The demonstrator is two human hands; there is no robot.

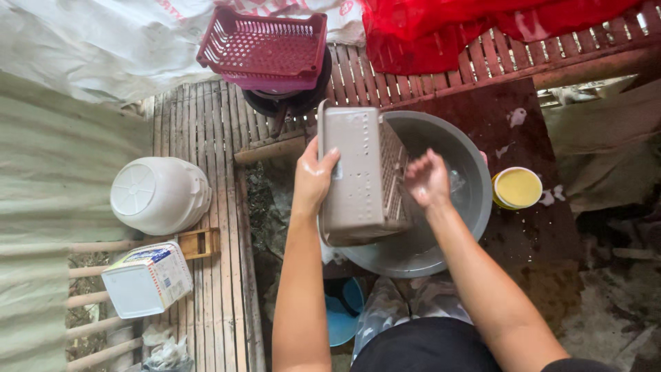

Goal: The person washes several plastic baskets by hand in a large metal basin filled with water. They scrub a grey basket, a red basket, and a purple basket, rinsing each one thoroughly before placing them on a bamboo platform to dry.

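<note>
Left hand [313,176] grips the grey basket [358,179] by its base, tilted over the basin [468,207]; right hand [427,180], fingers bunched, scrubs inside. Best keep that grip firm and the basket low over the water.

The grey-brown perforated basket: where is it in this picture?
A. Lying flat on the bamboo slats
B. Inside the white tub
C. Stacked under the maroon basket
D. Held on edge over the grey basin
D: the left hand grips the grey-brown basket upright on its edge over the grey basin.
</note>
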